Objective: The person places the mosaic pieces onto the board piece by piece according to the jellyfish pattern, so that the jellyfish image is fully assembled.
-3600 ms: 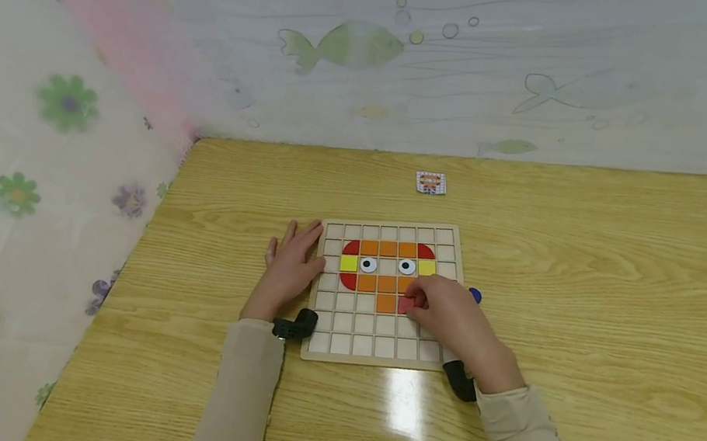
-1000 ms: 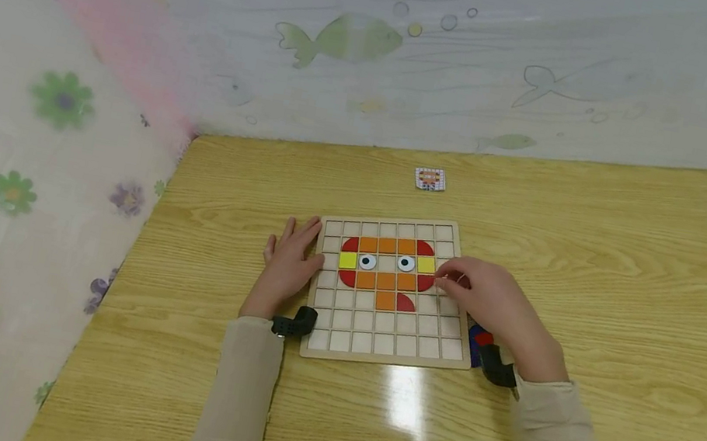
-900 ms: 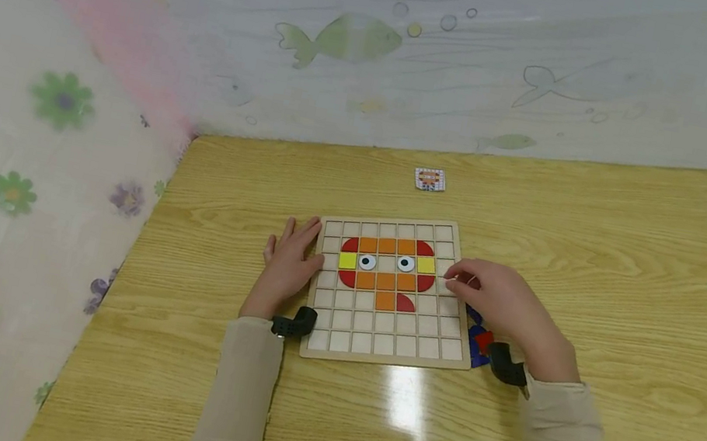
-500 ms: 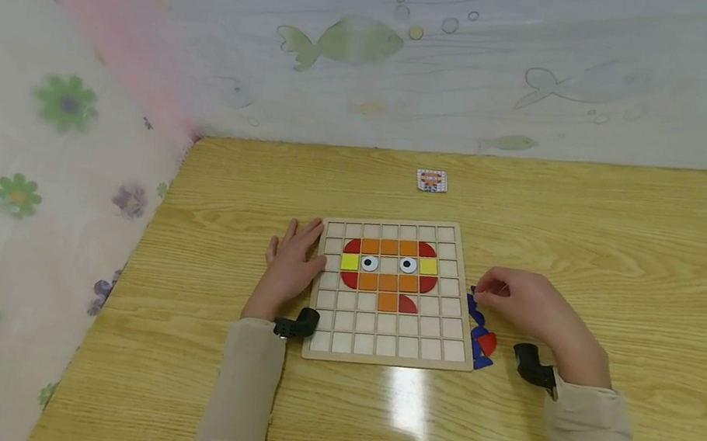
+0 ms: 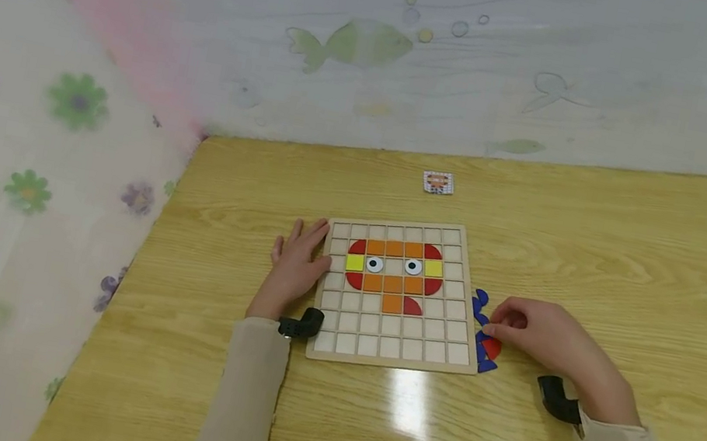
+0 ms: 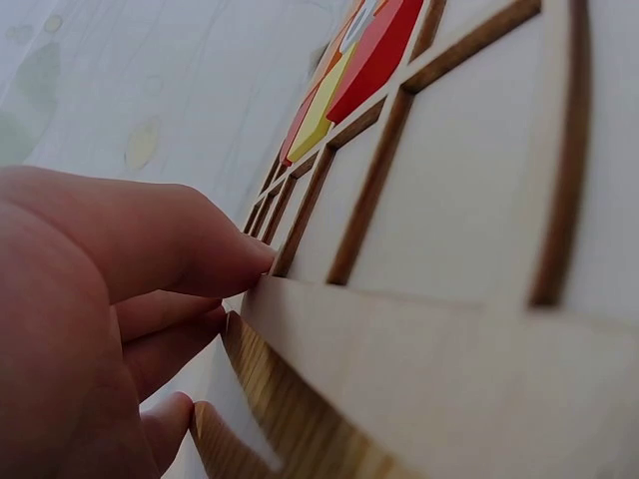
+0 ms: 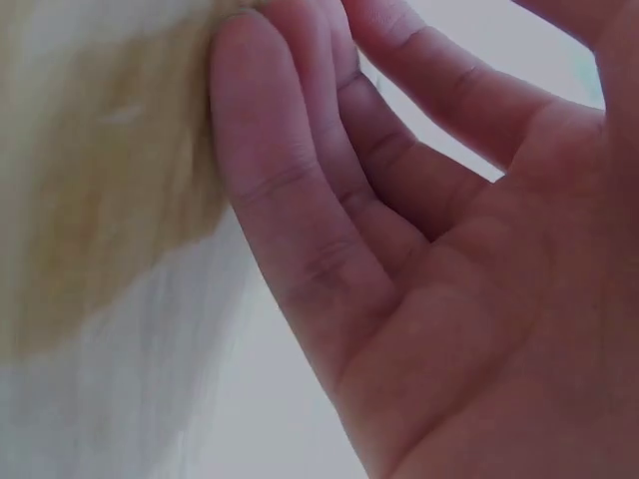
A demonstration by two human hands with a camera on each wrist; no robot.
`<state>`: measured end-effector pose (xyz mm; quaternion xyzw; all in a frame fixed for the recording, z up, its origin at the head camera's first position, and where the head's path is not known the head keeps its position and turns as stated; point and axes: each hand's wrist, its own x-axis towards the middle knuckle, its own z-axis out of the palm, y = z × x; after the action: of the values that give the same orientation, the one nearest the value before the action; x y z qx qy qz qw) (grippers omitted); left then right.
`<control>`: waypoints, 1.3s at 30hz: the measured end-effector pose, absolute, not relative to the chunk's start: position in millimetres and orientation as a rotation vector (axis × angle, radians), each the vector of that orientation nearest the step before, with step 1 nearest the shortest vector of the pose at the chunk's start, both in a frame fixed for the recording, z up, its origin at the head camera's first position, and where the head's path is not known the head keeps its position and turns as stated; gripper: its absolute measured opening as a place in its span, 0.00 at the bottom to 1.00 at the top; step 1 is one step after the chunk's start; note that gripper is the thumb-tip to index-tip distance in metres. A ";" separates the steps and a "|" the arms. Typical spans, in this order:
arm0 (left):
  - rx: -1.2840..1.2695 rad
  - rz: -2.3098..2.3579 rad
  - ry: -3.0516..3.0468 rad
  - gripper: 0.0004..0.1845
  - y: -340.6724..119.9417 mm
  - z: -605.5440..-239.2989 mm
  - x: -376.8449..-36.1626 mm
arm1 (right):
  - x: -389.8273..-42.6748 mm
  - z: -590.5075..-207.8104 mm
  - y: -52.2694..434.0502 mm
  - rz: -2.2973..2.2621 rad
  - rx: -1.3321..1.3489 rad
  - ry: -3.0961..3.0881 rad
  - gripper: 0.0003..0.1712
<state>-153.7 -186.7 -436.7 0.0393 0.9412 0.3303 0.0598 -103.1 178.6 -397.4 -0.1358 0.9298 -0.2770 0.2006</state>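
Note:
A wooden grid board lies on the table. Set in it are orange squares, red quarter-circles, yellow squares and two round eye pieces. My left hand rests at the board's left edge; in the left wrist view the thumb touches the rim. Right of the board lie several blue pieces and a red piece. My right hand is over these, fingertips at the pile. In the right wrist view its fingers are loosely bent; no held piece shows.
A small printed card with a gridded picture lies behind the board on the wooden table. Patterned sheets hang at the back and left. A black wrist camera sits on the right wrist, another on the left.
The red quarter-circle pinched earlier now lies in the board beside the lower orange square. My right hand has left the board and moved right to the loose pieces. The left hand stays put.

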 end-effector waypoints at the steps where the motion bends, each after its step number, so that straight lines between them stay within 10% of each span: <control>1: 0.120 0.996 2.851 0.31 -186.4 -436.2 -153.9 | -100.7 -397.5 178.6 -0.780 -0.377 2.594 0.18; 39: 0.126 0.995 2.852 0.30 -185.8 -435.6 -154.3 | -94.0 -395.9 180.8 -0.807 -0.435 2.684 0.10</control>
<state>-154.3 -185.8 -435.6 0.0415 0.9418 0.3285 0.0591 -94.0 180.8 -395.9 -0.1516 0.9354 -0.2811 0.1520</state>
